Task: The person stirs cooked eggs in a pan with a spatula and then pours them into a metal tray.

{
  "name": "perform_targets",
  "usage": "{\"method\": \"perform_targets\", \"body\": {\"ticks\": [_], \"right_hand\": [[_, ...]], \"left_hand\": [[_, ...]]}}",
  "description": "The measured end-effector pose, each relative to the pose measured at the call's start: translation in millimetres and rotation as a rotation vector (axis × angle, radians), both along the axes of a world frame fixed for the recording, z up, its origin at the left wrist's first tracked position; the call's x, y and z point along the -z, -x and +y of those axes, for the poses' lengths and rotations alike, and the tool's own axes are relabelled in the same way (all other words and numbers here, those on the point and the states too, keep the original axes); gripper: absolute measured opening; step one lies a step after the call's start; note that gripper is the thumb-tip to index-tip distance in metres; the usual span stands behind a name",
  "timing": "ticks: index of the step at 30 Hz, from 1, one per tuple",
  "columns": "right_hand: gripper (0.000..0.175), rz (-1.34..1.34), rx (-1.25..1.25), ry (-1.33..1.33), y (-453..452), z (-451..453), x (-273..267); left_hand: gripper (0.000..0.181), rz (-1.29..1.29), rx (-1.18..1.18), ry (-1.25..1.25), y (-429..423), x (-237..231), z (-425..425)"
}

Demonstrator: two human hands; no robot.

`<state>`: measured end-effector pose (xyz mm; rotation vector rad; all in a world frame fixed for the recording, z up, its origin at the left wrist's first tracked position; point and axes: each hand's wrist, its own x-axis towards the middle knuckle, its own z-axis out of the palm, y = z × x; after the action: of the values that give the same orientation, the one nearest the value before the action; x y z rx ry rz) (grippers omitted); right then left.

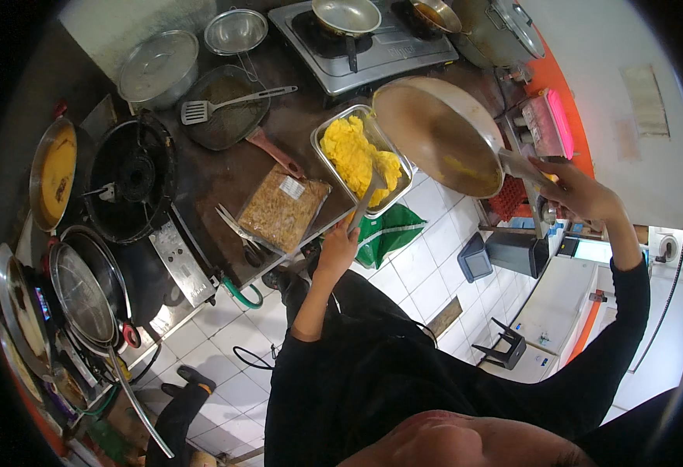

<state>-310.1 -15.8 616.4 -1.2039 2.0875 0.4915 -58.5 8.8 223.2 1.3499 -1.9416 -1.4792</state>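
Note:
My right hand [578, 195] is closed around the handle of a large pan [435, 131], which is tipped with its open side towards me. A few yellow scraps cling to its inner wall. The pan's far rim leans by a rectangular metal tray [403, 185] filled with yellow scrambled egg [347, 149]. With my left hand [338, 248] I grip the handle of a metal spatula [366, 199], whose blade rests in the egg. A clear bag of brown flakes [283, 207] lies left of the tray, beside metal tongs [239, 225].
A gas stove [400, 61] bears a small frying pan [347, 14]. A slotted turner [198, 112] lies across a grill pan [225, 131]. At left are a burner [137, 169] and a pan of yellow liquid [58, 175]. Another person's leg [178, 411] shows below. A green bag [391, 236] is under the tray.

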Motion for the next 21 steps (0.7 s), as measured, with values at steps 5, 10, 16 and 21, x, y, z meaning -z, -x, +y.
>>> {"method": "perform_targets", "body": {"ticks": [5, 10, 16, 21], "right_hand": [[0.043, -0.302, 0.549, 0.157, -17.0, 32.7, -28.6], [0.038, -0.606, 1.041, 0.356, -54.6, 52.8, -33.8], [0.045, -0.909, 0.826, 0.206, -99.6, 39.3, 8.2], [0.046, -1.016, 0.584, 0.204, -183.4, 2.5, 54.0]], "left_hand": [[0.036, 0.082, 0.036, -0.016, -1.4, 26.2, 8.3], [0.038, 0.172, -0.065, 0.026, 4.6, 53.7, 43.4], [0.041, 0.175, -0.090, -0.056, 4.8, 45.7, 60.9], [0.041, 0.350, -0.088, -0.072, -30.5, 44.4, 63.9]]}}
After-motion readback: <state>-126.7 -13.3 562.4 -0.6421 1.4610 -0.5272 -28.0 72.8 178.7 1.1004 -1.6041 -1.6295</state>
